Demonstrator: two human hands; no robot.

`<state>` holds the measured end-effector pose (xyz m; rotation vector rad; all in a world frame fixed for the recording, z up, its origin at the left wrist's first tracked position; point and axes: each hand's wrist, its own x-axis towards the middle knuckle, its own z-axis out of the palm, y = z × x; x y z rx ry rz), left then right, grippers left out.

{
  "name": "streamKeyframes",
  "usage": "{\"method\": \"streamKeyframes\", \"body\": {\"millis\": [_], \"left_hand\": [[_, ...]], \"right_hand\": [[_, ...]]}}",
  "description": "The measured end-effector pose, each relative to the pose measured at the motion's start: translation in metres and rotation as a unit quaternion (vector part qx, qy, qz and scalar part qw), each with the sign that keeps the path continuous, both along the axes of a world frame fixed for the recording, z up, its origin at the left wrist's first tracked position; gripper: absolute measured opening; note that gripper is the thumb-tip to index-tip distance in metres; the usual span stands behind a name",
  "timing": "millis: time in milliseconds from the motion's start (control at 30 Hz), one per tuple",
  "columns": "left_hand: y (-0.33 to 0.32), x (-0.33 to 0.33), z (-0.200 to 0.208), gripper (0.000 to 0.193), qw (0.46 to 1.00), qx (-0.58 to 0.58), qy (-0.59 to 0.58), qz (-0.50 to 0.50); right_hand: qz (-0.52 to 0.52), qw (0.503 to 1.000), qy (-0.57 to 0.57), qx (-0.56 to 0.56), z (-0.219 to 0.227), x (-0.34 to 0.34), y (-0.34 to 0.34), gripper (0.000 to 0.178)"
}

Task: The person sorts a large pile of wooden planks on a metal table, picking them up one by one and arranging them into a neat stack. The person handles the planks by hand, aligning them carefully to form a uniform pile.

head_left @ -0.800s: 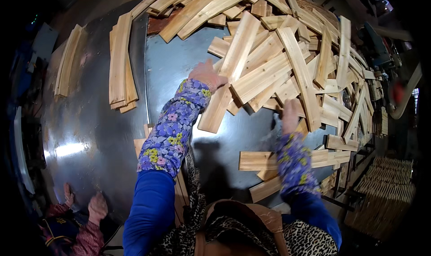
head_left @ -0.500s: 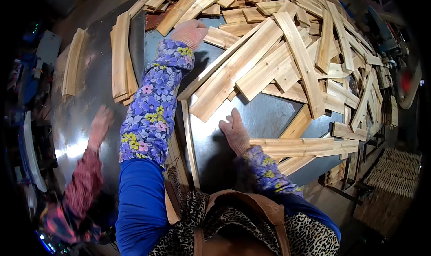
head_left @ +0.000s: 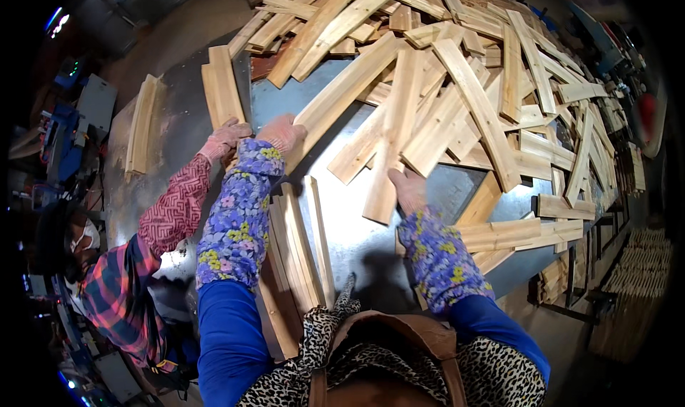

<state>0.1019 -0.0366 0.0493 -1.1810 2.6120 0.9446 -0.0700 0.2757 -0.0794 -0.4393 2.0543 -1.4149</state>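
Note:
My left hand (head_left: 282, 133), in a pale pink glove, is closed at the near end of a long wooden plank (head_left: 342, 93) that slants away to the right. My right hand (head_left: 410, 189), gloved alike, grips the right edge of another plank (head_left: 394, 139) near its lower end. That plank lies across other boards at the front of a big heap (head_left: 457, 121). Just left of my left hand, a co-worker's gloved hand (head_left: 227, 139) holds the near end of short, stacked boards (head_left: 222, 89).
Boards stand on edge (head_left: 294, 246) along the table's near side, with a thin strip (head_left: 319, 239) beside them. A small stack (head_left: 145, 125) lies at the far left of the dark metal table (head_left: 182, 86). Slatted wooden pieces (head_left: 646, 264) are stacked at the right.
My left hand has come nearer and now has a plank. My right hand has closed on another plank, which has swung more upright. The co-worker's hand has reached the boards at left.

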Motion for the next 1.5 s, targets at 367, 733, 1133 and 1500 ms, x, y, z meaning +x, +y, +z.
{"method": "streamKeyframes", "body": {"millis": [367,733,1133,1500], "left_hand": [[0.082,0.059,-0.023,0.043,0.850,0.333,0.307,0.269],[-0.042,0.112,-0.099,0.050,0.952,0.003,0.231,0.200],[-0.107,0.092,-0.030,0.056,0.896,-0.282,0.115,0.325],[0.104,-0.106,-0.070,0.108,0.998,0.029,0.017,-0.060]], "right_hand": [[0.556,0.817,0.013,0.149,0.085,0.223,0.098,0.047],[0.007,0.793,0.498,0.349,0.056,-0.180,0.095,0.088],[-0.018,1.000,0.007,0.003,0.080,-0.235,0.143,0.050],[-0.134,0.941,-0.221,-0.219,0.044,-0.107,0.069,0.048]]}}
